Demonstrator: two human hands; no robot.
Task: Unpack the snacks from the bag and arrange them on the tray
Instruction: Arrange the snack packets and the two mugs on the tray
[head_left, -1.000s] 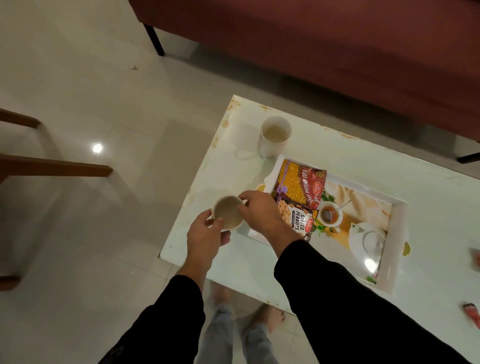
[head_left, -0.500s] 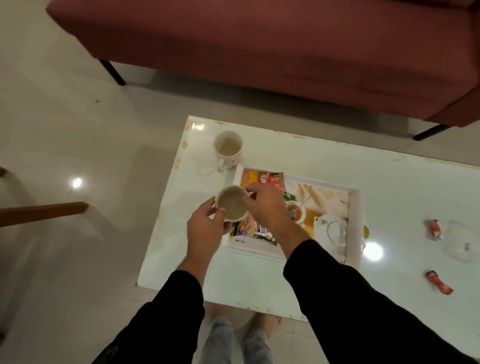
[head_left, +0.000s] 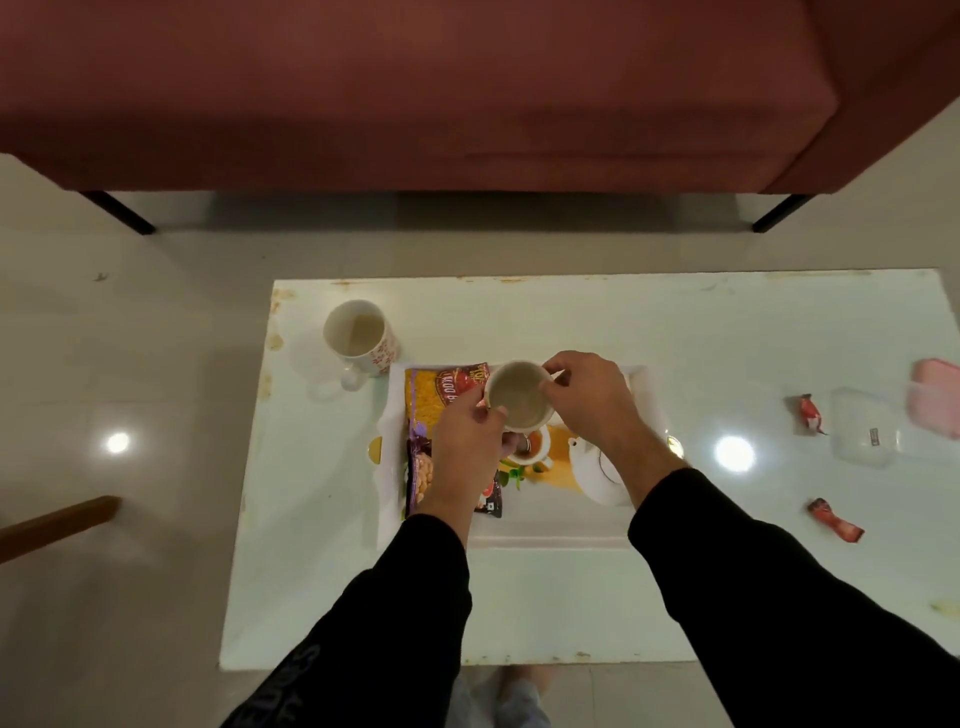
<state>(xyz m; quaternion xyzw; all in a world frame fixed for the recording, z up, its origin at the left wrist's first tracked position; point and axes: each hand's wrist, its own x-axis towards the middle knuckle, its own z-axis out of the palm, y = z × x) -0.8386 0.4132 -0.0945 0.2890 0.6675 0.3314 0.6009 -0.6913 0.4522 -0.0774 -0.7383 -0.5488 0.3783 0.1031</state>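
A white cup (head_left: 519, 399) hangs above the printed tray (head_left: 550, 538), held on both sides. My left hand (head_left: 465, 444) grips its near-left rim and my right hand (head_left: 589, 402) pinches its right rim. On the tray's left part lie a yellow snack packet (head_left: 434, 392) and, nearer to me, a peanut packet (head_left: 420, 475), partly hidden under my left hand. Two red wrapped candies (head_left: 808, 413) (head_left: 835, 519) rest on the white table (head_left: 675, 322) to the right of the tray.
A second white mug (head_left: 358, 335) with red print stands on the table left of the tray's far corner. A clear plastic lid (head_left: 865, 434) and a pink item (head_left: 937, 397) lie at the right edge. A maroon sofa (head_left: 415, 88) runs behind the table.
Both hands have carried the cup from the table's left side rightward to above the tray. The camera view has swung right, showing more of the table's right side.
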